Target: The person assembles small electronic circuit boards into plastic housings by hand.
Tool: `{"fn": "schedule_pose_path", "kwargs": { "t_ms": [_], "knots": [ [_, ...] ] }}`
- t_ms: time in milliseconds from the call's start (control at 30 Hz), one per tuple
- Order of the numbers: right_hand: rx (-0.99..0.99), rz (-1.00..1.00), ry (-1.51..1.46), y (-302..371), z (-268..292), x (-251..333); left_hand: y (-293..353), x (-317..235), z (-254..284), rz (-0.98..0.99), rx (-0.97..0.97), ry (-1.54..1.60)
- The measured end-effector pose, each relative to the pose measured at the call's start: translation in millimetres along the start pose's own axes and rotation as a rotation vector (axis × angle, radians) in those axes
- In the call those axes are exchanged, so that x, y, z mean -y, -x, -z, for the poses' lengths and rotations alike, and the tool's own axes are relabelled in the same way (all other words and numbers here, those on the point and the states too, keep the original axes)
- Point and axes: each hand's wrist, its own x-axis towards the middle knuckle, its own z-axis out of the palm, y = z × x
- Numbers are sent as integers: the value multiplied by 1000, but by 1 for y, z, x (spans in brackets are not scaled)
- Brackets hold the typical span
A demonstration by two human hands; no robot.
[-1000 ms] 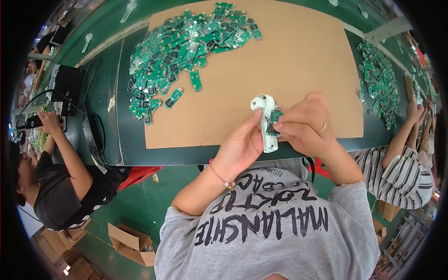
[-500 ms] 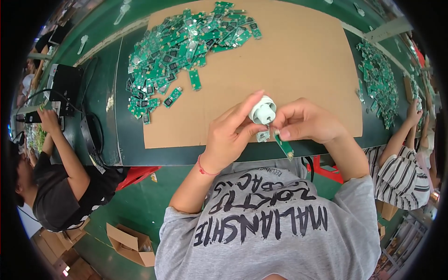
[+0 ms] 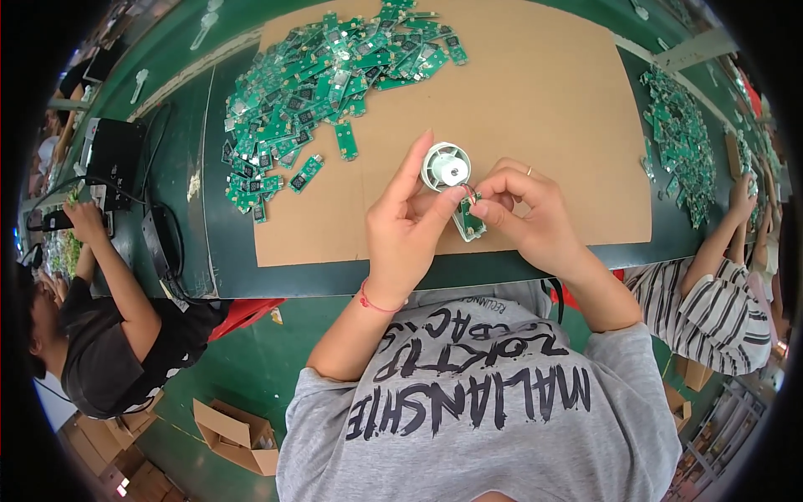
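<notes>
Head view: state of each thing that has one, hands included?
Left hand, closed on the pale casing
Right hand, fingertips at thin wires; grip unclear
Pale casing, ribbed round end uncovered
Circuit board, at the casing's handle; seating unclear
Loose boards, heaped, overlapping
Cardboard sheet, lying flat
Floor box, open, one flap up

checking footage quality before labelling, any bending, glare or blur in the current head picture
Head view: the table's near edge bows, and the corners go black; head view: pale glare washes part of the board pile; head view: wires by the right hand are too small to separate clearly.
</notes>
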Motion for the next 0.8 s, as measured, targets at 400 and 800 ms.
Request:
{"fn": "schedule_pose_path", "kwargs": {
  "t_ms": [400,800],
  "knots": [
    [-139,44,175,1,-9,1,-1,-6,3,209,39,152],
    [136,-193,15,2,-11,1,-3,4,-7,-16,55,148]
  ]
}}
